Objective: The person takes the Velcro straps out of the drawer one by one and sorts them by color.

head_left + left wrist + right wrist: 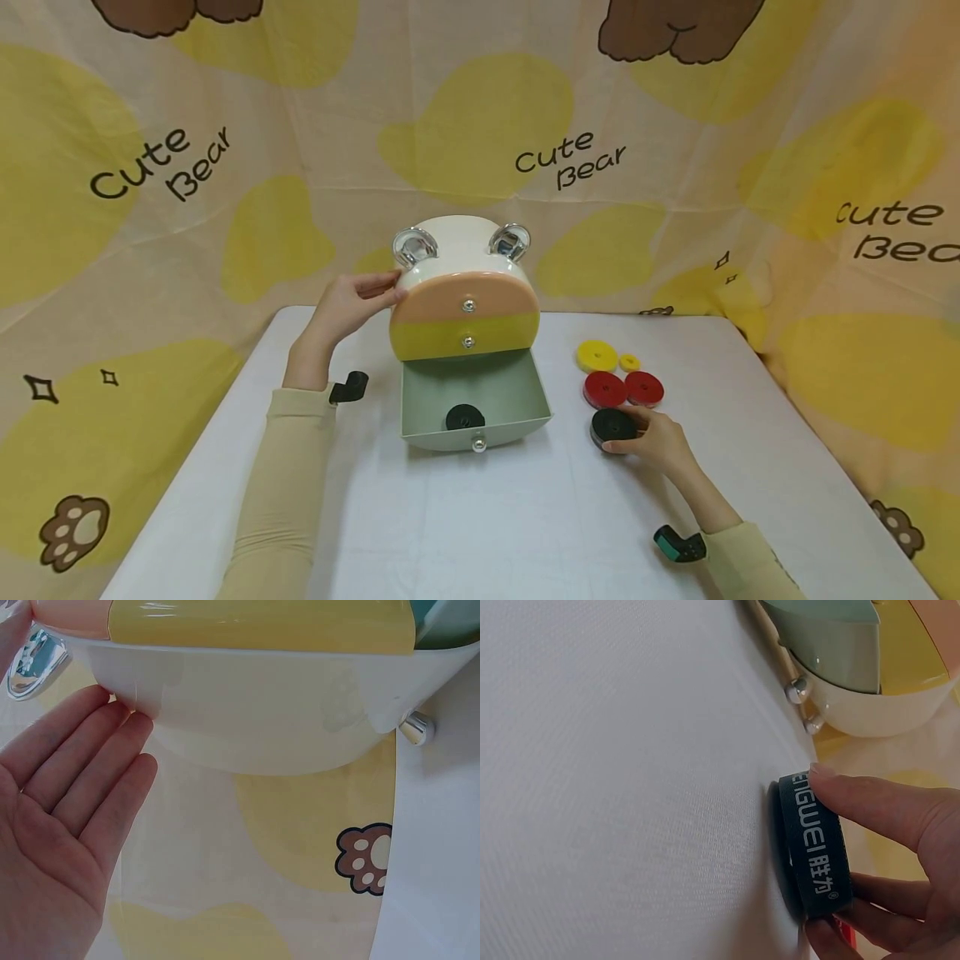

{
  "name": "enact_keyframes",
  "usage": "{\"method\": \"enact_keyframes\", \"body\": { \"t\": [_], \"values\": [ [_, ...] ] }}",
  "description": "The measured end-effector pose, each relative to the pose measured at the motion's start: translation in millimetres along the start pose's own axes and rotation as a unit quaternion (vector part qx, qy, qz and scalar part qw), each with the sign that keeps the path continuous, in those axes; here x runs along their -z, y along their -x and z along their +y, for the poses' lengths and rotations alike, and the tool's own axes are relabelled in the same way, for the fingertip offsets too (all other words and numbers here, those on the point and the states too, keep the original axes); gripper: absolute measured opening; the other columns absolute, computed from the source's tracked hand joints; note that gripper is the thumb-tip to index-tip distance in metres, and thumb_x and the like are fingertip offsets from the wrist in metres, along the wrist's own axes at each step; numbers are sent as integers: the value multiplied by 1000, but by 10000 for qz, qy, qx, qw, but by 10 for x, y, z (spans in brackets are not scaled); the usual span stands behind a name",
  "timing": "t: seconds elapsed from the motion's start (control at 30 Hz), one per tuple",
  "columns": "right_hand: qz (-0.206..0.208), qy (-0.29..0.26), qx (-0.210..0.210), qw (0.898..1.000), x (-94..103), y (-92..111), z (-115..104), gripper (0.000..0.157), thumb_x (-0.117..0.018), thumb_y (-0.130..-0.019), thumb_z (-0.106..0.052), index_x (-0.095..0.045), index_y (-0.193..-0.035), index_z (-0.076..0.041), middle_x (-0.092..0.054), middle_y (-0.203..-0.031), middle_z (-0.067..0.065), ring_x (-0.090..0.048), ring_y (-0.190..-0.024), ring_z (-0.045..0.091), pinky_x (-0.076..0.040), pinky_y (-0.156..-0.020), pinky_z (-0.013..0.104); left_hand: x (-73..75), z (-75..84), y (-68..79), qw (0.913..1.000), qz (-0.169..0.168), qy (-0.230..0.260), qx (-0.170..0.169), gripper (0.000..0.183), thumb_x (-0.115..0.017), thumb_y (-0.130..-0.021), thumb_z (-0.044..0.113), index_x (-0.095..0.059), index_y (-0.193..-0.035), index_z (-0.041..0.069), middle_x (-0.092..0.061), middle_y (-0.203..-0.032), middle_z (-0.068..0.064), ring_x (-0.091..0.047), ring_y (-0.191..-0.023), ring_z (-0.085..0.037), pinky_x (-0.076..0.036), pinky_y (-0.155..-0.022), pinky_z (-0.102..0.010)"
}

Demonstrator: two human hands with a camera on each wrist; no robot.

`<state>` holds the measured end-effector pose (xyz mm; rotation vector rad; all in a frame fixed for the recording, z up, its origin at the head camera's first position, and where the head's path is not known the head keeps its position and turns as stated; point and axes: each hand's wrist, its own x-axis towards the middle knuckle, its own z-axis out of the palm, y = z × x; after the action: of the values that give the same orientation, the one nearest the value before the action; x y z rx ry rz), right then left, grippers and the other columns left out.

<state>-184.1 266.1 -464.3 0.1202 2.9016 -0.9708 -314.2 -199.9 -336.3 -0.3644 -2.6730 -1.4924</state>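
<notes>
A small bear-shaped drawer box (465, 250) with silver ears stands on the table, its green bottom drawer (427, 392) pulled out. Inside that drawer lies a black roll (463, 414). My left hand (352, 304) touches the box's upper left side with straight fingers, seen palm-on in the left wrist view. To the right of the box, my right hand (663, 442) pinches a larger black roll of tape (613, 425) between thumb and fingers. White lettering shows on the rim of the held roll in the right wrist view. Whether it touches the table I cannot tell.
Beyond the held roll lie two red rolls (603, 388) side by side. Behind them are a large yellow roll (597, 356) and a small yellow roll (629, 362). A white cloth covers the table (480, 525), and a printed curtain (465, 125) hangs behind it.
</notes>
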Motion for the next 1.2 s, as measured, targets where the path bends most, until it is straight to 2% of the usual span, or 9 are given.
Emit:
{"method": "enact_keyframes", "body": {
  "t": [0.23, 0.67, 1.03, 1.2],
  "values": [
    [49, -83, -15, 10000, 0, 1, 14, 78, -84, -69, -35, -53, -132, -2, -57, -124, 28, -56, -109, 41, -49, -91, 53, -1, -2, -4, 10000, -11, 49, -27, 65, -72, -75, 57, -62, -128, 22, -60, -131, -1, -58, -120, -18, -41, -105, -45],
    [164, -278, 42, 9995, -18, -2, 37, 81, -85, -68, -33, -51, -134, -1, -49, -136, 27, -56, -112, 43, -49, -93, 50, 7, 33, 18, 10000, -42, 63, -2, 64, -71, -76, 57, -61, -129, 23, -59, -133, 0, -57, -121, -19, -40, -106, -46],
    [93, -439, 8, 9990, -22, 16, 56, 82, -85, -70, -32, -49, -136, -1, -46, -137, 29, -55, -115, 45, -49, -94, 49, 7, 44, 26, 9999, -33, 97, -59, 63, -72, -76, 54, -61, -129, 22, -58, -133, -1, -58, -120, -19, -41, -105, -44],
    [33, -505, -69, 9987, -3, 24, 76, 81, -83, -71, -35, -48, -137, -2, -46, -138, 28, -55, -116, 45, -49, -94, 49, 12, 104, 52, 9999, -77, 62, 52, 59, -71, -81, 46, -59, -131, 16, -56, -136, -5, -56, -122, -23, -40, -106, -46]
  ]
}}
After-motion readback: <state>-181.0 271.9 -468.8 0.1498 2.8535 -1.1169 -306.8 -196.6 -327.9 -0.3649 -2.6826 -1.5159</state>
